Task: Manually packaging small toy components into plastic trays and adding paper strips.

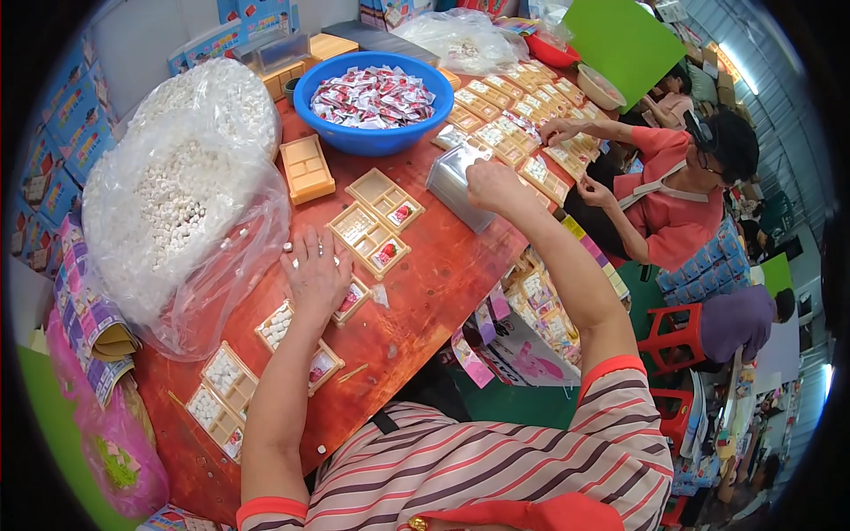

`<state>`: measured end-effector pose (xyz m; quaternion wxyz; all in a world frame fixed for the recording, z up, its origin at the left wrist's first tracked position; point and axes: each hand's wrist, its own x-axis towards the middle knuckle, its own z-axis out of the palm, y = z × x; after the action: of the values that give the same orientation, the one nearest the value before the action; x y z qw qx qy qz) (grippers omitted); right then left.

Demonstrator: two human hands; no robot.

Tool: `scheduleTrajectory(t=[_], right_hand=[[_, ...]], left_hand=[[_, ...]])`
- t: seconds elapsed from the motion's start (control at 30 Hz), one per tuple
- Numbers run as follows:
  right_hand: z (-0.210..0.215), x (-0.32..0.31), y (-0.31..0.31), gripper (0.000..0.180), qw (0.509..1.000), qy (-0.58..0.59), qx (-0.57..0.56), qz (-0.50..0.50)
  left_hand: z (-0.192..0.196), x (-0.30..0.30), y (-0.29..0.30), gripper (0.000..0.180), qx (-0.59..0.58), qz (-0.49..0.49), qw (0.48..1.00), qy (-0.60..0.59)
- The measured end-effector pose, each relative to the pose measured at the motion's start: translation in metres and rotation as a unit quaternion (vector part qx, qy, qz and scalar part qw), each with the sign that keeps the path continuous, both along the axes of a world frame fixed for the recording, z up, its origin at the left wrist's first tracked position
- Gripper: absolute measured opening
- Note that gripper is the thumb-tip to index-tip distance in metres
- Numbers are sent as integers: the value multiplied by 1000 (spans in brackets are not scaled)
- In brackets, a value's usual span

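My left hand rests palm down with its fingers spread over a yellow compartment tray, which it mostly covers. Small white pieces show at its fingertips. Beside it lie two yellow compartment trays, one with white pieces and each with a red printed packet. My right hand reaches across to a stack of clear plastic covers, its fingers curled closed at the stack's upper edge. Trays filled with white pieces lie nearer, left of my left forearm.
A large clear bag of white pieces bulges at the left. Behind stands a blue basin full of small packets, beside stacked empty trays. Rows of filled trays run right, where a co-worker in red handles them.
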<state>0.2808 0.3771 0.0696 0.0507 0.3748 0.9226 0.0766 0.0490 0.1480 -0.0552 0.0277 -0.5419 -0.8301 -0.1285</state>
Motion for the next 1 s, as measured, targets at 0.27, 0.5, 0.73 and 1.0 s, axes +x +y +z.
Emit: scheduleTrajectory(t=[0.27, 0.5, 0.73, 1.0], right_hand=[[-19, 17, 18, 25, 993, 113, 33, 8], [-19, 34, 20, 22, 994, 66, 65, 49], [1, 32, -14, 23, 990, 103, 30, 91], [-4, 32, -9, 21, 988, 136, 26, 63]], left_hand=[[1, 0, -1, 61, 7, -4, 1000, -3], [-5, -5, -4, 63, 7, -33, 999, -35], [30, 11, 0, 66, 63, -62, 996, 7], [71, 107, 91, 64, 157, -289, 939, -99]])
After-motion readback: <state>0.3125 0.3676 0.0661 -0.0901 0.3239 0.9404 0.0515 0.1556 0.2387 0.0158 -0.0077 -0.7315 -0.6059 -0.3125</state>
